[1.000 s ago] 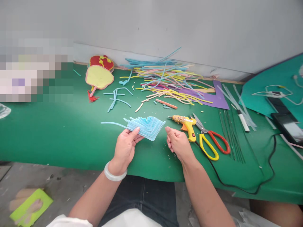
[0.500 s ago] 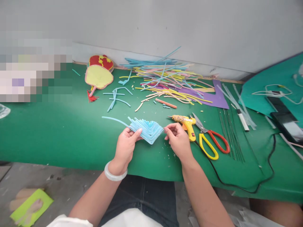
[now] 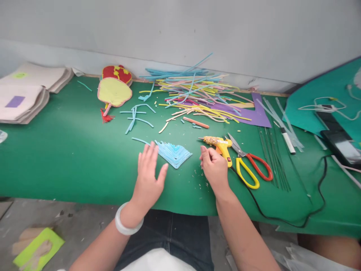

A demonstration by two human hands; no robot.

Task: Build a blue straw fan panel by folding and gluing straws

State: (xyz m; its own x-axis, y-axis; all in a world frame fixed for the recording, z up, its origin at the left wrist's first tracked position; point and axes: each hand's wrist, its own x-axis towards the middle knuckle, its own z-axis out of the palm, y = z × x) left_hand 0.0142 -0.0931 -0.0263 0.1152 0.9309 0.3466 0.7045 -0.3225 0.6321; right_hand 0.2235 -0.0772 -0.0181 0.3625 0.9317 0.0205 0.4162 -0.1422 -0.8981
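Note:
A blue V-shaped piece made of layered strips [image 3: 175, 155] lies on the green table, its point toward me. One long blue strip [image 3: 140, 140] sticks out from its left side. My left hand [image 3: 148, 177] is open just left of the piece, palm down with the fingers spread. To the right of the piece, my right hand [image 3: 213, 165] has its fingers curled together; whether anything small is between them is hidden. A yellow glue gun [image 3: 222, 145] lies right behind that hand, beside scissors with red and yellow handles [image 3: 248, 165].
Colored strips [image 3: 194, 88] are heaped at the back over purple sheet [image 3: 261, 114]. Two fan-shaped pieces [image 3: 114, 91] and paper stacks [image 3: 21, 101] lie left. Thin dark wires [image 3: 272, 158], a marker [image 3: 288, 141], a black cord [image 3: 282, 219] and a phone [image 3: 341, 146] lie right.
My left hand has let go of the blue piece, opened and moved slightly down; the piece now rests on the table. My right hand has moved slightly away from its right tip.

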